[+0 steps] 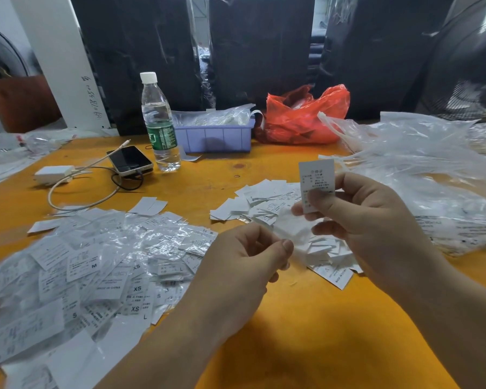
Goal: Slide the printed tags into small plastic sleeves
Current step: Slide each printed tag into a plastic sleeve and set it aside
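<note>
Two hands; one tag; one sleeve

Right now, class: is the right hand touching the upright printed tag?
Touching. The head view shows the right hand pinching the printed tag with its thumb across the lower half.

Head camera, one view only, looking forward and down.
It sits close above the orange table; both forearms enter from the bottom edge, hands near mid-frame, dark wrapped bundles filling the top.
</note>
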